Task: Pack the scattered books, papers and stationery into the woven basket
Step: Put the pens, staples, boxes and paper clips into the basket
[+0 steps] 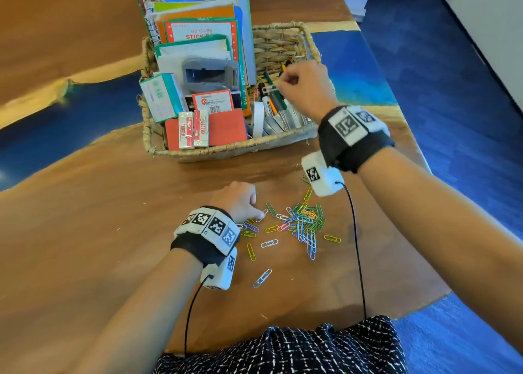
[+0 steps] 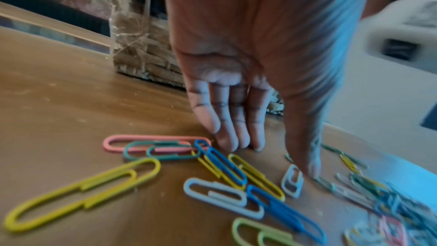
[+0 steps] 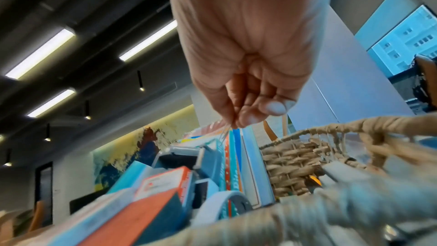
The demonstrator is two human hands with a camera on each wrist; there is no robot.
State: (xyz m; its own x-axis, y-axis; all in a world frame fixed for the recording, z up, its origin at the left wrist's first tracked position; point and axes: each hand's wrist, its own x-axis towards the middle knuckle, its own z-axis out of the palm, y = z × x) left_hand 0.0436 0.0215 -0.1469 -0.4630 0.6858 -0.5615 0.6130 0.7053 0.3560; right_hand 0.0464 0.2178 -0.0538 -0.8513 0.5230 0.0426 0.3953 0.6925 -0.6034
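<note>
1. Pinching something thin between thumb and fingertips, the right hand [image 1: 304, 86] hangs over the right half of the basket [image 1: 285, 45]; in the right wrist view the pinched thing [image 3: 224, 132] looks like a few pale paper clips, though it is too blurred to be sure.
2. Below that hand, pens and markers [image 1: 270, 99] lie slanted in the basket's right part, with a white tape roll [image 1: 258, 118] just beside them.
3. The left hand [image 1: 239, 199] is down on the table [image 1: 85, 232], fingers straight and holding nothing; its index fingertip [image 2: 313, 170] touches a white clip [image 2: 292, 180].
4. Loose coloured paper clips [image 1: 301, 222] lie scattered on the table just right of that hand, densest in a heap in the middle, with stray ones nearer the person.
5. The basket stands beyond the clips, near them but apart. Its left part holds upright notebooks and folders [image 1: 195, 14], a sticker pad [image 1: 201, 32], a grey stapler [image 1: 209, 74], small boxes [image 1: 161, 96] and two erasers [image 1: 194, 130] at the front.
6. Both wrists wear black bands [image 1: 353, 144] carrying white marker blocks.
</note>
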